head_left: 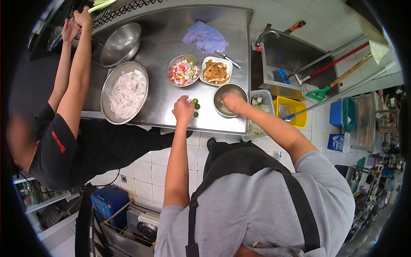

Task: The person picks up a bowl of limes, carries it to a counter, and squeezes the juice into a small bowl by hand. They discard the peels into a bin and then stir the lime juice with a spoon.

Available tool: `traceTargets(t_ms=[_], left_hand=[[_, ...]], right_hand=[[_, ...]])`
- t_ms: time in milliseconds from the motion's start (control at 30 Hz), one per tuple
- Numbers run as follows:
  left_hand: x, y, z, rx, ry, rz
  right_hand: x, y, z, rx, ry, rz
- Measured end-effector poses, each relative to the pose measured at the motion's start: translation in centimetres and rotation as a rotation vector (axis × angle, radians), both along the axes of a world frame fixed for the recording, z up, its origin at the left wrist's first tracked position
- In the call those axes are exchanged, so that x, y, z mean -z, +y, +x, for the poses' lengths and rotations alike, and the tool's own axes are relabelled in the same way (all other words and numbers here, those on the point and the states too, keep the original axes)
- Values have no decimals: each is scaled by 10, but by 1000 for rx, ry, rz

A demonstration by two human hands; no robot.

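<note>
The right grip (pixel 233 103) reaches down into the deep bowl (pixel 219 91), its fingers bunched together and pointing inward; whether they pinch anything cannot be made out. The left grip (pixel 183 109), left of the deep bowl, has loosely curled fingers just beside the limes (pixel 196 106), and whether it holds one cannot be told.

The limes lie whole between the left grip and the deep bowl, on the counter (pixel 162 47). Just beyond the deep bowl, the tray (pixel 230 69) holds brown pieces (pixel 216 72), with a metal tool (pixel 230 60) behind it. Beyond the deep bowl to the left, the red, white and green mix (pixel 184 72) is already chopped. Well to its left, the basin (pixel 104 94) is filled with pale strips (pixel 126 94).

So the mix, brown pieces and strips look prepared and sit apart, with no sign of their being combined; the limes are uncut. What the deep bowl contains is unclear.

Far left of it, a co-worker's hand (pixel 83 18) is at some green stalks (pixel 101 4).
</note>
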State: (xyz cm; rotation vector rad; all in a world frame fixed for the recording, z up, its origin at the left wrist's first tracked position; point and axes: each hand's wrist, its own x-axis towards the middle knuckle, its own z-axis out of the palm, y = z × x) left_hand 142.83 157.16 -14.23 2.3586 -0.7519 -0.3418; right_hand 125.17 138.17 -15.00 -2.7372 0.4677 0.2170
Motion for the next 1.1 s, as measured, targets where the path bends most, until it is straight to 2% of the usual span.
traceTargets(t_ms=[33, 133, 233, 333, 467, 533, 633, 700, 733, 833, 867, 967, 1033, 1100], left_hand=[[-5, -8, -2, 8, -146, 121], [-9, -23, -4, 92, -272, 325], [-12, -33, -3, 150, -217, 444], [-7, -37, -3, 156, -207, 494], [0, -41, -2, 159, -196, 486], [5, -39, -2, 161, -227, 435], [-11, -37, -7, 97, -258, 282], [-21, -28, -7, 73, -56, 54], [-24, -22, -9, 59, 44, -58], [-29, -10, -23, 94, 841, -559], [-33, -6, -30, 104, 945, -588], [-60, -10, -56, 137, 1194, -652], [-64, -16, -69, 179, 1264, -652], [-66, -24, -78, 223, 1284, -632]], right_hand=[[0, 0, 0, -6, -9, -1], [-3, 0, 1, -25, 74, -28], [-3, -1, -3, -50, -69, -60], [2, 3, -1, 34, -52, -37], [14, 6, 5, 50, -24, -76], [1, 8, 2, 53, -53, -84], [-42, -4, -20, 298, -203, -52], [-67, -29, -57, 443, -359, -63], [-71, -43, -79, 481, -276, -58], [-63, -72, -131, 450, -17, -85], [-56, -75, -140, 418, 71, -101], [-53, -66, -128, 264, -317, 62], [-86, -28, -101, 275, -431, 472], [-113, 6, -79, 185, -545, 586]])
